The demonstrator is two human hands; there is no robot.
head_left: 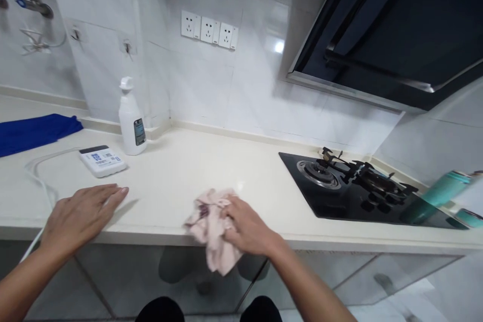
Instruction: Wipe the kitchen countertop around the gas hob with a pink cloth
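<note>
My right hand (247, 226) is closed on a crumpled pale pink cloth (211, 226) at the front edge of the cream countertop (181, 171); part of the cloth hangs over the edge. My left hand (81, 214) lies flat on the counter with its fingers stretched out, holding nothing, a little in front of a small white box (101, 160).
A white spray bottle (131, 118) stands by the tiled wall. A blue cloth (33, 131) lies at the far left, with a clear tube (39, 176) near it. To the right are a black gas hob (358, 186), a teal bottle (437, 193) and a range hood (388, 30) above.
</note>
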